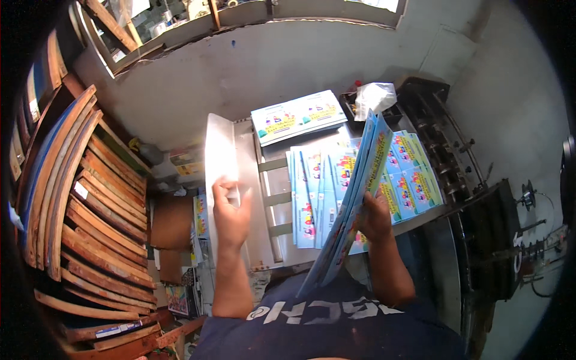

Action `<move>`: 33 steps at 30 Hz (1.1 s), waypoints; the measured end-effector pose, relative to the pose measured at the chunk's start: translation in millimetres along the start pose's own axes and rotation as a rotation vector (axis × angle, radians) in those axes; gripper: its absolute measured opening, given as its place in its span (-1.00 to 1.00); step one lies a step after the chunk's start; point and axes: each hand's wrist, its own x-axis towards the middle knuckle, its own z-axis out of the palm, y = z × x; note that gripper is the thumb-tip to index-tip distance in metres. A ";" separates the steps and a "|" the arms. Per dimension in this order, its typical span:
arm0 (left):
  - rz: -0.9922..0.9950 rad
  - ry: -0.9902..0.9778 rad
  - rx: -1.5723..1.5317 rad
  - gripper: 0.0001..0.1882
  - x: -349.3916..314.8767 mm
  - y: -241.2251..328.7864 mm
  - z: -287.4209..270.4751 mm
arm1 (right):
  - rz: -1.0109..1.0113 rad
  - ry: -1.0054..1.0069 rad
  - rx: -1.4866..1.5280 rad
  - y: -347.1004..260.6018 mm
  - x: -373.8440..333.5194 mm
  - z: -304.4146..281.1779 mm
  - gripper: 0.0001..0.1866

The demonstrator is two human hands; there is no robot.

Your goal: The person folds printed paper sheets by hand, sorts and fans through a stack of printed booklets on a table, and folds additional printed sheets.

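Head view, looking down over the work, largest item to smallest.

1. Metal feed table (267, 234): we see a grey slatted surface with an upright side plate (219, 150) along its left edge. We judge this plate to be the guide to square each bundle against.
2. Wooden frames (90, 216): stacked on edge at the far left, well apart from the work.
3. Fanned printed sheets (324, 192): blue covers lie overlapped across the table, between our hands and a separate flat stack (298, 116) further back. We would keep the overlap even so single copies lift cleanly.
4. Held bundle of sheets (354, 204): it stands on edge, tilted, its lower end near our torso and its upper end over the fanned sheets. We judge that tapping the lower edge on the table would align it best.
5. Right hand (375, 219): fingers wrap the bundle's right side, pressed closed on it; the grip sits low, so the top can splay. A firmer hold higher up seems wise.
6. Left hand (231, 216): raised beside the side plate, holding nothing, fingers loosely curled and partly apart. We would bring it to the bundle's free edge to steady it.
7. White plastic bag (375, 96): crumpled, behind the stacks.
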 end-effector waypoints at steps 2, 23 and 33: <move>0.154 0.128 0.593 -0.45 -6.1 16.9 3.8 | -0.056 0.000 0.028 -2.2 2.7 -3.8 -0.41; -0.390 -0.209 0.467 -0.17 -63.8 -82.5 6.0 | 0.148 0.091 -2.165 71.5 -1.6 -34.4 0.09; -0.245 -0.692 0.615 -0.37 -62.9 -45.2 92.4 | 0.226 0.101 -2.135 59.6 7.5 -55.2 0.09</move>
